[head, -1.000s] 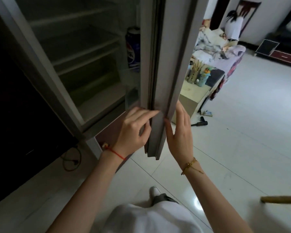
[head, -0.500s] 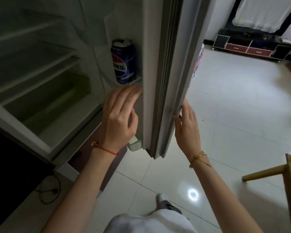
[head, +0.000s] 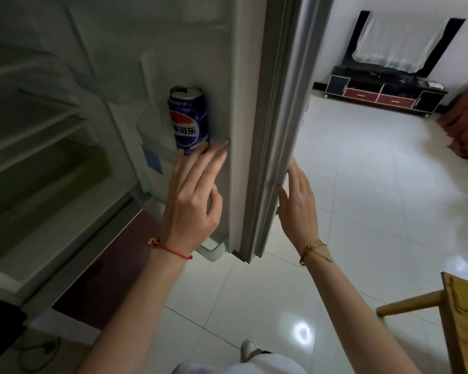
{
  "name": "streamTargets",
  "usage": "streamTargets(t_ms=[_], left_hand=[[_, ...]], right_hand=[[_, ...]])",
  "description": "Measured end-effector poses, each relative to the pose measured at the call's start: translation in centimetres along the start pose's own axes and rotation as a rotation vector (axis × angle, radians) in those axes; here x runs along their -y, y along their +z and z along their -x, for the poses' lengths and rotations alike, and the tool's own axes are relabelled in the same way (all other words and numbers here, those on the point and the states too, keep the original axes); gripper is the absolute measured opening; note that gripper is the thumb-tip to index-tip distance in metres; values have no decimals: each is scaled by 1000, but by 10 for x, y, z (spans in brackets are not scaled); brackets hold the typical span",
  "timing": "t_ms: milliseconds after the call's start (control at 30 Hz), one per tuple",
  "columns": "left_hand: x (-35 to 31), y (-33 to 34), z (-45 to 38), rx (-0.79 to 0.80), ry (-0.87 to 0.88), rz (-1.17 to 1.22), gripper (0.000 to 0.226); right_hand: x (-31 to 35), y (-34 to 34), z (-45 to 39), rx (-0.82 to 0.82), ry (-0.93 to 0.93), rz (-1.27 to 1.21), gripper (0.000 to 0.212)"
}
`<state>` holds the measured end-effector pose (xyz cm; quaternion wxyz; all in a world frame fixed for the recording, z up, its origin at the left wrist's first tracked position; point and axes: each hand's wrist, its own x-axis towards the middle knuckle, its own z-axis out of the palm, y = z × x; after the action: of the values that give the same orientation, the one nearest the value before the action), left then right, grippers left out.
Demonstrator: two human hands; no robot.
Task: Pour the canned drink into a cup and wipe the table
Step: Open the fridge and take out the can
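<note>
Nothing is gripped yet: my left hand (head: 193, 201) is spread flat and empty, its fingertips (head: 216, 155) reaching up just under the can (head: 189, 121), while my right hand (head: 299, 209) lies open against the outer edge of the fridge door (head: 265, 125), steadying it rather than clasping anything. Closest to me are my own white clothing and one shoe on the glossy floor (head: 362, 211), and at the right edge the corner of a wooden table (head: 462, 319). Further in, the blue can stands upright in the door shelf (head: 152, 147), snug against the inner wall of the door, and its top looks already opened, though blur makes that uncertain. So I judge the step in hand to be fetching the can, and to do it well I would wrap the fingers around the middle of the can, lift it straight up clear of the shelf lip, and keep it level so nothing slops out, with the right hand holding the door still. Compared with half a second ago, my left hand has climbed closer to the can, and my view has swung so that more of the table and the low cabinet (head: 378, 95) at the far wall shows
</note>
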<state>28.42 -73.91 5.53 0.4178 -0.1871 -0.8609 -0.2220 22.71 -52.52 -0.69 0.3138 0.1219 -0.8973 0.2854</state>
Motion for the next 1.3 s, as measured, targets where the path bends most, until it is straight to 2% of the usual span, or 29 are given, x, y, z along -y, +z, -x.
streamTargets(t_ms=[433,600,833,1033,1200,1300], left_hand=[[-18,87,-62,76,-26,-36,55],[-20,114,-80,92,-54,-54,56],[-12,128,-97,104,-55,-44,54],[7,121,-115,19,-72,-54,50],[22,114,-148,-185,-256,52,50],[33,117,-170,-165,-422,105,68]], right_hand=[[-103,26,-96,46,-62,98,64],[-126,35,-128,66,-61,76,60],[-142,47,-161,52,-31,26,57],[-152,61,-182,65,25,-34,55],[-135,56,-187,-27,67,-227,47],[-129,55,-187,-10,146,-292,48]])
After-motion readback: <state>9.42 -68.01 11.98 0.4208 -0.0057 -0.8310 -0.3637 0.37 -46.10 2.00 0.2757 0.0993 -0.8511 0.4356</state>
